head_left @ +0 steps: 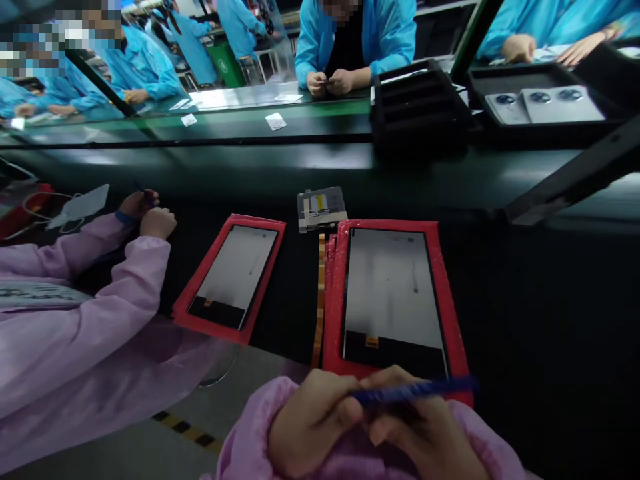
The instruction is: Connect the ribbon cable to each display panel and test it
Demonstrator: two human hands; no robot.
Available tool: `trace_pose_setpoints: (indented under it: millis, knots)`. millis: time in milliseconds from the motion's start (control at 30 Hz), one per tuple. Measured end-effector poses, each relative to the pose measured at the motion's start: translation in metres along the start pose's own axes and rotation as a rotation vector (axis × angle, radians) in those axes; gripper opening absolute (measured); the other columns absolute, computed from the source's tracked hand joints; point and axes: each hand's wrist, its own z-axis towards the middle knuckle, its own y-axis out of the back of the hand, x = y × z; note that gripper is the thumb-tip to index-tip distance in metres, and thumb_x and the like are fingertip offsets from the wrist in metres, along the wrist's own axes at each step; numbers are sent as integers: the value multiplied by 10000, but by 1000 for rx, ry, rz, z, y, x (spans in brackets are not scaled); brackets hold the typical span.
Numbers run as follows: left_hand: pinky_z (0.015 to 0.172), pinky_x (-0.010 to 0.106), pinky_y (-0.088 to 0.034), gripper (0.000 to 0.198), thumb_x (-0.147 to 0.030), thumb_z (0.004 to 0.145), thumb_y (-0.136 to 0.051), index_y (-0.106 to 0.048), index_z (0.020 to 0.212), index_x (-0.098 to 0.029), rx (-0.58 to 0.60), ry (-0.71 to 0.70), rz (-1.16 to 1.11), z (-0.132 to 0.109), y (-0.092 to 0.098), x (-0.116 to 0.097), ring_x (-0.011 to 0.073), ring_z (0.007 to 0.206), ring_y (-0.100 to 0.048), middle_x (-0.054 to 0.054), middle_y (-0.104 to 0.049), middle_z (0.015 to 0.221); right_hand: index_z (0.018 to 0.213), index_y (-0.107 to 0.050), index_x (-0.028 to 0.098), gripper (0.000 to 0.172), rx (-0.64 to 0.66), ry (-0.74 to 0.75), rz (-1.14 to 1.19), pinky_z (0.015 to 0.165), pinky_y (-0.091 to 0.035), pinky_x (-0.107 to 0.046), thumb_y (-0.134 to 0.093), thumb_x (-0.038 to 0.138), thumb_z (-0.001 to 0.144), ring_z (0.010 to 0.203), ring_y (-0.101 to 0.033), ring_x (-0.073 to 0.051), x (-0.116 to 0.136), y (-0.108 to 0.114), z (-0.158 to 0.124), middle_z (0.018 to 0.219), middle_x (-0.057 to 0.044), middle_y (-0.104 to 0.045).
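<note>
At the bottom centre, my left hand [313, 423] and my right hand [425, 423] are close together, fingers curled inward. A slim blue pen [415, 391], slightly blurred, lies across them. Its left end meets the thumb and fingers of my left hand, and its other end sticks out past my right hand. Just beyond my hands, a flat display panel [390, 287], pale with a black lower strip, rests on a red padded wrap [453, 320]. A second panel [235, 267] on another red wrap [187, 303] is to the left.
A small grey part with a yellow label [321, 208] sits behind the panels. At left, a co-worker's hands [155, 217] hold something thin. Black trays [423, 107] stand on the raised green-edged line, with people in blue behind. A metal bar [575, 173] slants in at right.
</note>
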Motion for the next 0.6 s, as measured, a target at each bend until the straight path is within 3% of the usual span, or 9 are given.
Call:
trace_pose_setpoints:
  millis: [33,100,167,233,333,433,533,600]
  knots:
    - [443,229,-310,620,-640,926,-280,-612,694,-172,-78,41,-28,1,7,5,91,469,-427,-3,-510,535,1000,-669,247,285,-6,2,-36,482,-453,-200,-734,412,777,544,-533,-114,4,3,1,661,19,-581]
    - [448,228,-331,573,-612,935,-307,-651,800,-173,-341,165,18,4,24,20,102,459,-428,-19,-485,513,1058,-657,262,288,-113,50,-140,451,-418,-179,-696,402,810,505,-495,-98,8,12,-1,621,35,-551]
    - [533,243,-407,509,-574,937,-355,-667,955,-172,-643,303,241,11,42,39,134,528,-516,-10,-547,565,1007,-668,273,194,-294,110,-249,429,-404,-170,-652,377,843,474,-485,-91,8,24,-4,600,36,-556]
    - [687,303,-471,512,-548,938,-360,-664,1072,-159,-789,380,534,22,56,60,197,701,-622,47,-659,714,958,-676,284,141,-449,133,-315,413,-405,-172,-624,371,860,448,-491,-92,4,37,-9,591,31,-571]
    - [817,398,-480,536,-479,962,-308,-671,1097,-108,-821,370,825,47,64,90,285,908,-644,155,-708,937,995,-683,298,187,-650,55,-340,466,-462,-205,-632,406,850,525,-570,-130,-2,54,-13,676,-12,-624]
    - [895,436,-454,510,-446,962,-326,-652,1136,-93,-838,335,896,69,62,109,312,1015,-606,190,-680,1058,1002,-689,320,205,-775,-41,-347,497,-487,-255,-644,431,836,578,-596,-165,-4,66,-14,721,-51,-627]
    - [985,450,-398,517,-487,940,-379,-610,1185,-95,-864,280,864,71,59,108,317,1147,-532,203,-596,1209,1021,-678,348,224,-829,-61,-357,508,-506,-304,-646,449,823,575,-601,-185,-5,76,-16,715,-58,-612]
    - [931,403,-430,492,-510,937,-376,-638,1088,-122,-812,252,781,57,56,98,279,1067,-572,168,-625,1116,1057,-658,352,236,-840,-69,-382,537,-529,-325,-628,427,836,607,-622,-200,-7,82,-18,743,-63,-619]
